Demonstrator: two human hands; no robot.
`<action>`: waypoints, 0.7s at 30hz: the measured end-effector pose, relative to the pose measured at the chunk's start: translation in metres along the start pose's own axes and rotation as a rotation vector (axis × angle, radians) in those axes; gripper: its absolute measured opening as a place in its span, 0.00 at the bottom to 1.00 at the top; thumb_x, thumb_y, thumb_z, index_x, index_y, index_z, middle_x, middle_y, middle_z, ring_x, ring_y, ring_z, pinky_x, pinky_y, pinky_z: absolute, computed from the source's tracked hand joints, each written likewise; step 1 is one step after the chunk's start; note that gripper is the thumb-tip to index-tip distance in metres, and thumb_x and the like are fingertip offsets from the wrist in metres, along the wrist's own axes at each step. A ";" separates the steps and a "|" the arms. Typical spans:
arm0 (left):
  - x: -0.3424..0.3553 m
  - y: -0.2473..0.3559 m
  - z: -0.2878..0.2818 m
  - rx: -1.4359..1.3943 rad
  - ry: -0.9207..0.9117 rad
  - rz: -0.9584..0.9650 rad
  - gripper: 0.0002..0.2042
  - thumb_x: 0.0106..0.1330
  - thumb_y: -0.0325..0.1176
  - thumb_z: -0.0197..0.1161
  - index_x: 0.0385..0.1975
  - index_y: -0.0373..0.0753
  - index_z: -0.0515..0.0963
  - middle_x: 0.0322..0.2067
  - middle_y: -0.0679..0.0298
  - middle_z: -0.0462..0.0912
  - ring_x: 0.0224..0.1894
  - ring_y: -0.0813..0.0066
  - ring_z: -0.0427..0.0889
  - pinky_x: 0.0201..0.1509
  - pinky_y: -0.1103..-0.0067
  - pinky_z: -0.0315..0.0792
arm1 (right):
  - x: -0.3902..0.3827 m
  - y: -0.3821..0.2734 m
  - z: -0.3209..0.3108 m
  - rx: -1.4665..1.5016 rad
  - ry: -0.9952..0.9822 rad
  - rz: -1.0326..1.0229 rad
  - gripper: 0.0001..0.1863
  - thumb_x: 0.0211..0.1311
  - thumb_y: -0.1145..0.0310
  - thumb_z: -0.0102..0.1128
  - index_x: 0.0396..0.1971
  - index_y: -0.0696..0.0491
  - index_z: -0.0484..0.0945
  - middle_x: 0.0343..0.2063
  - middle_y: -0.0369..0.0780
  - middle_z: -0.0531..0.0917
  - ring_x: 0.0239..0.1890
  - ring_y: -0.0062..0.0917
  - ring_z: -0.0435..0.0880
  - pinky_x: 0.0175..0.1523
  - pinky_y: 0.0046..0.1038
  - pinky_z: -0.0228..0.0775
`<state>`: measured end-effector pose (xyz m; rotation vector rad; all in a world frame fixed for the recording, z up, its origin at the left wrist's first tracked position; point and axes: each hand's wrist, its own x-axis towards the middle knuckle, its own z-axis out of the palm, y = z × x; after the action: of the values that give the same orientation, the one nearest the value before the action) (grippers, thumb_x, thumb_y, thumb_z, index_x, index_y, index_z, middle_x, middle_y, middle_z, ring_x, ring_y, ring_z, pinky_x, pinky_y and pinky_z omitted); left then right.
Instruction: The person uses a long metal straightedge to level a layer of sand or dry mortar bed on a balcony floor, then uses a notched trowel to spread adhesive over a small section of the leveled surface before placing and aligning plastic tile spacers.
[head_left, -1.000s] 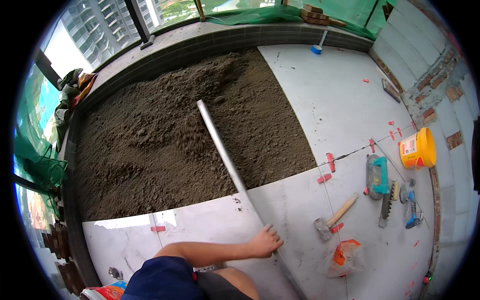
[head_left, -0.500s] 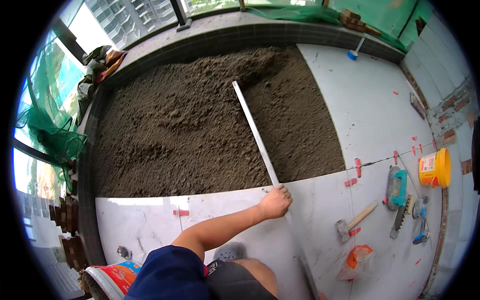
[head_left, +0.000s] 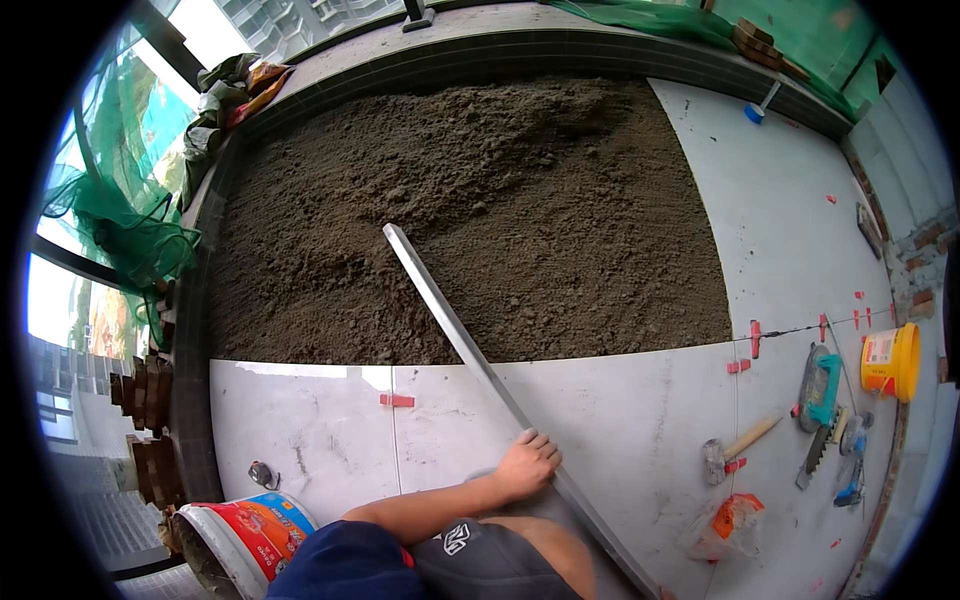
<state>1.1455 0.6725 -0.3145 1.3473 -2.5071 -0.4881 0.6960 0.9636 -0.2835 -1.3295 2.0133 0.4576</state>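
Note:
My left hand (head_left: 530,463) is wrapped around a long metal straightedge (head_left: 455,330), near its middle. The bar runs at a slant from the lower edge up to the left. Its far end lies on a bed of dark, damp-looking sandy mortar (head_left: 600,230), while its near part passes over the pale floor tiles (head_left: 640,420). Left of the bar the mortar is lumpy; to its right the surface looks smoother, with a rough ridge farther back. My right hand does not show.
At the lower left stand a bucket (head_left: 225,545) and a tape measure (head_left: 263,475). On the right-hand tiles lie a mallet (head_left: 738,450), a plastic bag (head_left: 728,527), a teal tool (head_left: 820,390), a saw (head_left: 815,455) and a yellow bucket (head_left: 890,362). Red tile clips (head_left: 396,401) sit along the joints.
The straightedge has been drawn back toward me, its far end swinging left and nearer across the mortar. My left hand moved nearer with it, still gripping. The whole view has shifted slightly.

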 end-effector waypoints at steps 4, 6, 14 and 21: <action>-0.010 -0.016 -0.022 0.034 0.079 -0.044 0.08 0.44 0.33 0.60 0.26 0.41 0.74 0.29 0.65 0.74 0.39 0.68 0.72 0.49 0.73 0.63 | 0.024 0.016 0.018 -0.095 0.146 -0.232 0.33 0.46 0.70 0.61 0.59 0.47 0.71 0.44 0.51 0.79 0.42 0.50 0.77 0.46 0.45 0.70; -0.009 -0.028 -0.044 0.040 0.105 -0.062 0.10 0.43 0.31 0.60 0.28 0.41 0.75 0.31 0.66 0.75 0.40 0.69 0.73 0.50 0.72 0.64 | 0.032 0.014 0.021 -0.211 0.206 -0.268 0.36 0.46 0.68 0.62 0.61 0.47 0.69 0.46 0.51 0.78 0.42 0.49 0.78 0.46 0.45 0.70; 0.011 -0.143 -0.080 0.093 0.132 -0.189 0.12 0.39 0.27 0.64 0.28 0.42 0.79 0.34 0.69 0.81 0.42 0.68 0.77 0.53 0.72 0.66 | 0.081 -0.144 -0.039 -0.117 0.110 -0.298 0.31 0.51 0.68 0.57 0.60 0.50 0.69 0.47 0.52 0.78 0.48 0.50 0.76 0.53 0.46 0.68; -0.034 -0.166 -0.083 0.152 0.293 -0.232 0.11 0.41 0.27 0.65 0.28 0.45 0.80 0.34 0.70 0.82 0.42 0.70 0.78 0.51 0.72 0.68 | 0.105 -0.165 -0.040 -0.250 0.028 -0.383 0.28 0.49 0.68 0.61 0.54 0.53 0.72 0.41 0.51 0.80 0.45 0.48 0.78 0.51 0.43 0.70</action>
<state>1.3199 0.6015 -0.3079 1.6445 -2.1988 -0.1310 0.8048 0.7998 -0.3160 -1.8366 1.7046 0.5230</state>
